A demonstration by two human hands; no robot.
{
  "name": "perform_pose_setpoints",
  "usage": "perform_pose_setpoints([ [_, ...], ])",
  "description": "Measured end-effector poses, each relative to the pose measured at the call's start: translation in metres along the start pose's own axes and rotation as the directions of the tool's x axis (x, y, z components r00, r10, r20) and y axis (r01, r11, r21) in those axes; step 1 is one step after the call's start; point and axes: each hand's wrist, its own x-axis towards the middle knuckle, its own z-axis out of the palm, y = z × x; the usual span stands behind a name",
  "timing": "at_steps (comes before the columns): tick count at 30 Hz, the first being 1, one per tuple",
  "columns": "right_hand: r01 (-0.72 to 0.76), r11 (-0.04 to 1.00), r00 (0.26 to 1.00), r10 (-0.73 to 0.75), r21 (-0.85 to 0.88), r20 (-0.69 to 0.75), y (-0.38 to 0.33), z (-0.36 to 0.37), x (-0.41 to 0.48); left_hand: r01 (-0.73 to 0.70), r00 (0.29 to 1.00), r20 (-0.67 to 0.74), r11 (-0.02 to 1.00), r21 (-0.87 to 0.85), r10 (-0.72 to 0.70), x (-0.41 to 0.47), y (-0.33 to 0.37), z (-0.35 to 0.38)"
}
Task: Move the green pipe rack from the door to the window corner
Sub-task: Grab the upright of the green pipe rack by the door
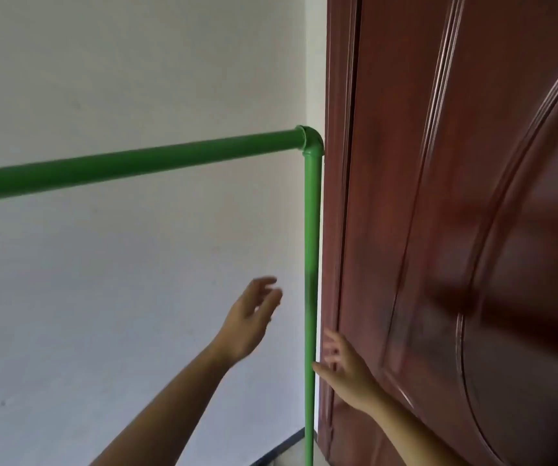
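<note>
Green pipe rack (312, 264) upright just beside the brown wooden door (472, 230), its vertical post running down along the door's left edge, against the white wall (102, 297). Top rail (136, 164) stretching left from the elbow joint (310, 140) out past the left edge of the view. Foot of the post cut off at the bottom of the view, above a dark strip along the base of the wall.

Left hand (250, 322) raised to the left of the post, palm turned towards it, fingers (265, 287) spread wide and loosely curled, holding nothing; near the post but apart from it, a clear gap of wall between fingertips and pipe. Somewhat blurred.

Right hand (344, 368) lower, on the door side of the post, fingers open and spread, gripping nothing. Thumb (319, 367) reaching left to the edge of the post, at or just short of the pipe; contact impossible to tell through the blur. Rest of the hand in front of the door's edge moulding.

Post standing between the two hands, left hand higher, right hand lower. Both forearms bare, coming up from the bottom of the view
</note>
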Motion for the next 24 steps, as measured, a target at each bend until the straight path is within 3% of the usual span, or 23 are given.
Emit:
perform_pose_setpoints([
  [4, -0.053, 0.994, 0.998, 0.05, 0.098, 0.037, -0.013, 0.006, 0.026, -0.04, 0.998, 0.04, 0.999, -0.02, 0.041, 0.039, 0.036, 0.029],
  [7, -0.057, 0.998, 0.994, 0.056, 0.003, 0.096, -0.009, 0.021, 0.036, -0.024, 0.998, 0.053, 0.998, -0.057, 0.027, 0.05, 0.033, 0.056],
  [10, -0.042, 0.997, 0.998, 0.045, -0.059, 0.046, -0.009, 0.037, 0.04, -0.001, 1.0, 0.019, 0.993, -0.116, 0.004, 0.054, 0.031, 0.067],
  [13, -0.006, 0.995, 1.0, 0.007, -0.104, 0.005, -0.014, 0.048, 0.032, 0.006, 1.0, 0.012, 0.982, -0.19, -0.003, 0.055, 0.027, 0.06],
  [16, 0.062, 0.986, 0.998, -0.062, -0.153, 0.008, -0.022, 0.059, 0.017, -0.091, 0.996, -0.031, 0.983, -0.158, 0.087, 0.044, 0.025, 0.048],
  [24, 0.206, 0.967, 0.974, -0.187, -0.15, 0.128, -0.054, 0.112, -0.012, -0.177, 0.965, -0.213, 0.978, -0.11, 0.15, -0.007, 0.013, -0.012],
])
